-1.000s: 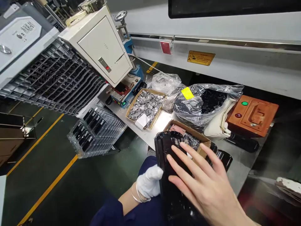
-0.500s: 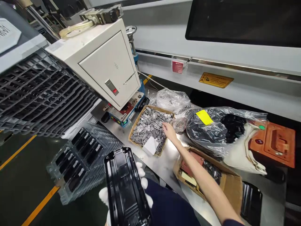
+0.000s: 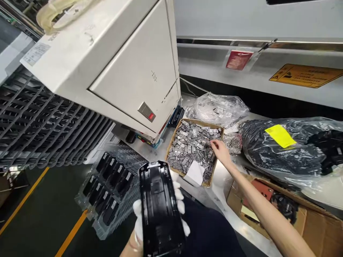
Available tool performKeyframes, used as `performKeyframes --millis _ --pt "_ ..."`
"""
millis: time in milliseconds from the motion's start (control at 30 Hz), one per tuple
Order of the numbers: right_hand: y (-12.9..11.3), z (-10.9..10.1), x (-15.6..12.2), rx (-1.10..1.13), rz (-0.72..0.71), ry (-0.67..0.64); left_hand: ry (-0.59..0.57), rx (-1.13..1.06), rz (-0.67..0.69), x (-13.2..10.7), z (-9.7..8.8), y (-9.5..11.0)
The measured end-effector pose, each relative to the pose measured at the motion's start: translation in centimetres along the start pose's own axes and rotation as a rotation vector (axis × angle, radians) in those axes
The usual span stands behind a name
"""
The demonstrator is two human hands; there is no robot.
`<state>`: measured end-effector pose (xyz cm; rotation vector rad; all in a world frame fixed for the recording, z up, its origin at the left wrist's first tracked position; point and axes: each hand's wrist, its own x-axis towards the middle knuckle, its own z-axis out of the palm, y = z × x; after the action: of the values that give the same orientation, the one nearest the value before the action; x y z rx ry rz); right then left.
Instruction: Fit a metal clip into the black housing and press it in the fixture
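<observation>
A steel bench (image 3: 222,185) carries cardboard boxes (image 3: 193,151) and plastic bags (image 3: 289,150).

The black plastic shell (image 3: 160,210) covered most of the gloved left hand (image 3: 158,221), only fingertips showing at its edges, and its lower end ran off the frame at six o'clock. Whether the right hand (image 3: 220,151) pinched any metal piece (image 3: 191,150) was too small to tell. The cardboard box (image 3: 318,228) at four o'clock was cut off.

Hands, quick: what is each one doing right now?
Left hand: gloved, shut on the black plastic shell.
Right hand: bare, in the box of metal clips; grip unclear.
</observation>
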<state>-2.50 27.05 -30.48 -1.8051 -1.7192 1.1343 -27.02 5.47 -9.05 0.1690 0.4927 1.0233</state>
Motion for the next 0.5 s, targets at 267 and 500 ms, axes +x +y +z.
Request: performKeyframes --millis 267,500 --pt "-8.4 -18.8 -11.7 0.243 -0.245 -0.004 -0.199 -0.133 -0.482 6.2 2.9 -1.5" --pt "-16.8 -25.0 -15.7 -0.167 -0.762 -0.014 -0.488 0.112 -0.847 7.7 4.3 -4.8"
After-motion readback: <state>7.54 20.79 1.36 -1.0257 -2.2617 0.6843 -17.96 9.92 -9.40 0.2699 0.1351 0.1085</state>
